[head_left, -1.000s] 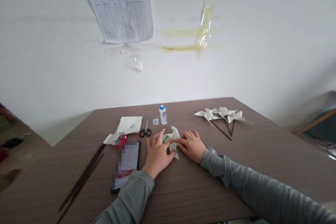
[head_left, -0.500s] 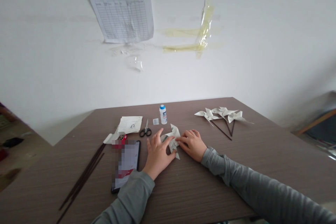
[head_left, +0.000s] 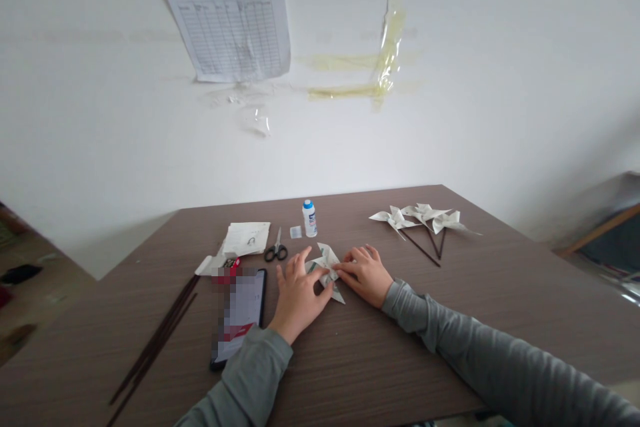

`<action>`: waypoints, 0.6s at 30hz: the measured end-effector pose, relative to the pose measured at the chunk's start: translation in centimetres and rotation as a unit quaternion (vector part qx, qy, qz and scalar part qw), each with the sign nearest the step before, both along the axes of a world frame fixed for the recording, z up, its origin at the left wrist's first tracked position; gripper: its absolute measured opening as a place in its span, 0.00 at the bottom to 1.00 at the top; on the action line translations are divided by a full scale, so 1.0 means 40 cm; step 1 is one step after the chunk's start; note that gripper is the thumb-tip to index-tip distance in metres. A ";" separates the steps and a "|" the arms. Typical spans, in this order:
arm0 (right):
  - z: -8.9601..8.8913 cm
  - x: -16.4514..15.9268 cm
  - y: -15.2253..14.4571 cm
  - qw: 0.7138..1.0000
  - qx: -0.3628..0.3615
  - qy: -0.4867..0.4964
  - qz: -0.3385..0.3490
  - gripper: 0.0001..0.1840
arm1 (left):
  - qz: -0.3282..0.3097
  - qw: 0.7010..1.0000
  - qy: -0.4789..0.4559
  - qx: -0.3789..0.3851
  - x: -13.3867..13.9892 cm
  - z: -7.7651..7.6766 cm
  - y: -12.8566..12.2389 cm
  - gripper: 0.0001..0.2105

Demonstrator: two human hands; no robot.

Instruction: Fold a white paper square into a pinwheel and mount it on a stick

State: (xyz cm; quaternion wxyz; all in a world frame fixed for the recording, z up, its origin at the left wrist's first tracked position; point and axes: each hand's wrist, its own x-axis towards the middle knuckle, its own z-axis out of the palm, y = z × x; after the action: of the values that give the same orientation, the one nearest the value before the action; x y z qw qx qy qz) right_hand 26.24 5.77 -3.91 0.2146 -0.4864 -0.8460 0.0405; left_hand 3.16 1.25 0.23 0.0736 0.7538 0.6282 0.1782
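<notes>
Three pinwheels point(head_left: 424, 213) on sticks point(head_left: 421, 247) look finished near the far right corner of the worktop point(head_left: 380, 373), while between its side edges my wide-spread left hand point(head_left: 300, 293) and right hand point(head_left: 367, 275), its grip unclear, touch a fourth pinwheel point(head_left: 328, 255), no stick visible

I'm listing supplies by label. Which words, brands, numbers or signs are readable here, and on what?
No text reads clearly.
Bottle: label lettering, too small.
Wall sheet: ruled table, print too blurred.
Phone: screen partly pixelated, nothing legible.
Papers: dark mark, no readable words.
Red item: too small and partly pixelated.
Front pinwheel: faint markings, unreadable.
</notes>
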 end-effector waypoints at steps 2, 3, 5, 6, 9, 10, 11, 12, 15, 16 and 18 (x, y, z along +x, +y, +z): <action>-0.001 -0.002 -0.001 1.000 -0.001 -0.010 0.002 0.19 | 0.003 1.000 0.003 -0.002 0.001 -0.002 0.000 0.14; -0.001 -0.004 -0.002 1.000 0.000 -0.015 0.001 0.18 | 0.005 1.000 0.007 -0.003 0.001 -0.002 0.000 0.15; -0.002 -0.007 -0.003 1.000 0.005 -0.024 -0.002 0.17 | 0.006 1.000 0.016 -0.002 0.000 -0.003 0.000 0.15; -0.002 -0.008 -0.003 1.000 0.007 -0.028 -0.003 0.17 | 0.005 1.000 0.018 -0.001 0.000 -0.003 0.000 0.15; -0.004 -0.009 -0.001 0.999 0.007 -0.034 -0.002 0.17 | 0.003 1.000 0.022 0.004 -0.003 -0.004 0.000 0.16; -0.006 -0.008 0.000 0.999 0.005 -0.032 -0.002 0.17 | 0.003 1.000 0.023 0.004 -0.005 -0.005 0.000 0.16; -0.008 -0.007 0.002 1.000 0.005 -0.028 -0.002 0.17 | 0.004 1.000 0.024 0.003 -0.006 -0.006 0.000 0.17; -0.010 -0.005 0.003 1.000 0.007 -0.021 0.000 0.17 | 0.005 1.000 0.024 0.002 -0.007 -0.008 0.001 0.17; -0.020 0.003 0.009 1.000 0.027 0.011 0.003 0.19 | 0.008 1.000 0.016 0.001 -0.009 -0.015 0.002 0.19; -0.023 0.005 0.011 0.999 0.034 0.021 0.005 0.19 | 0.009 1.000 0.012 0.003 -0.009 -0.018 0.003 0.19; -0.027 0.008 0.012 0.999 0.044 0.029 0.009 0.19 | 0.010 1.000 0.006 0.005 -0.009 -0.024 0.005 0.19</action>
State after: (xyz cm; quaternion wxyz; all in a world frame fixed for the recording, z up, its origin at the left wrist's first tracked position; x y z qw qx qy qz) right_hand 26.54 6.26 -5.01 0.2594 -0.4678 -0.8447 0.0194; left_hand 2.80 1.46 -0.72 0.0637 0.7487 0.6355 0.1773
